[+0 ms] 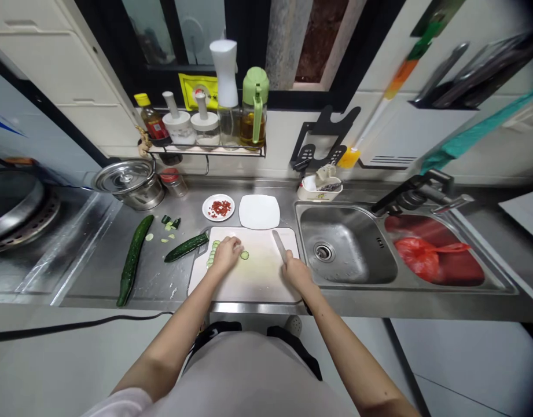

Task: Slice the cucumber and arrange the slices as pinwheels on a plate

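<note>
On the white cutting board (pixel 261 284), a row of cucumber slices (pixel 213 253) lies along the left side. My left hand (pixel 227 253) is over the board just right of that row, its fingers loosely bent and apart. A single cucumber slice (pixel 245 255) lies flat beside its fingertips. My right hand (pixel 296 272) is wrapped round the handle of a knife (pixel 279 245), whose blade points away from me above the board's right part. A cut piece of cucumber (pixel 186 248) rests at the board's left edge, and a whole cucumber (pixel 135 260) lies farther left on the counter.
Cucumber scraps (pixel 171 225) lie on the steel counter. Behind the board stand a plate of chopped red pieces (pixel 218 208) and a white square plate (pixel 259 212). A double sink (pixel 348 246) is at right; a lidded pot (pixel 129 182) stands back left, under a condiment shelf (pixel 205 150).
</note>
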`<action>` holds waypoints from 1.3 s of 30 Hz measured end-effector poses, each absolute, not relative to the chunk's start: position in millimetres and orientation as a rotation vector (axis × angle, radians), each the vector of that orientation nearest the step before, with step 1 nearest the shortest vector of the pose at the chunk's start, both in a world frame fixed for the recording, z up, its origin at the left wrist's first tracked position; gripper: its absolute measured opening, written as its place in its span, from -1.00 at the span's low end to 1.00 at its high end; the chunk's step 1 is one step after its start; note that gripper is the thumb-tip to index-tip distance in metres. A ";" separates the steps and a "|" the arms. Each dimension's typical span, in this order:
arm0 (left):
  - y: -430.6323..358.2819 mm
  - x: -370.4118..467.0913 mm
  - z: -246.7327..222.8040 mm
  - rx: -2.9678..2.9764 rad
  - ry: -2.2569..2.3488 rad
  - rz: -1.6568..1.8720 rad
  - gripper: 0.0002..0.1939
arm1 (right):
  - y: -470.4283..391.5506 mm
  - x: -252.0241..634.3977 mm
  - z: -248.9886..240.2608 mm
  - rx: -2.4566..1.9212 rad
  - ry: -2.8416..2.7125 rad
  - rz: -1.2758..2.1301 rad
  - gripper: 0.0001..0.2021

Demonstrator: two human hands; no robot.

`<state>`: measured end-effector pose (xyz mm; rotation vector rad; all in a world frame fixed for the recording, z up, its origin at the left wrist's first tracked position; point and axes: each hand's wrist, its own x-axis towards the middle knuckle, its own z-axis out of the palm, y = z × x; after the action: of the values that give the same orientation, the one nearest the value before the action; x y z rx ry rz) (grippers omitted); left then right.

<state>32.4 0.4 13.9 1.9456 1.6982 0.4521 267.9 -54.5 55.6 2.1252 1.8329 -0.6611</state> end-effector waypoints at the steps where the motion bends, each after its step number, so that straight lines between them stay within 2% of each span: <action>1: -5.1 32.6 9.6 1.922 1.709 0.419 -0.72 | -54.9 268.9 56.5 2.116 1.843 -0.650 -0.67; 3: -14.4 34.5 1.2 1.907 1.733 0.382 -0.68 | -57.0 270.6 59.5 2.092 1.874 -0.634 -0.68; 8: -20.2 36.1 -12.0 1.873 1.681 0.466 -0.80 | -73.5 262.6 71.3 1.955 2.018 -0.639 -0.69; 13: -17.6 30.5 -15.5 1.782 1.640 0.624 -0.72 | -92.1 242.6 78.4 1.765 2.134 -0.684 -0.69; 16: -17.7 30.3 -16.3 1.761 1.634 0.639 -0.76 | -96.2 235.9 79.3 1.720 2.156 -0.706 -0.69; 39: -17.5 33.8 -12.5 1.754 1.660 0.624 -0.85 | -95.0 226.2 76.5 1.652 2.081 -0.694 -0.68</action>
<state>33.8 -17.5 -12.5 1.7537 1.6600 0.6240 226.2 -95.0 76.5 1.6517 2.0814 -0.6944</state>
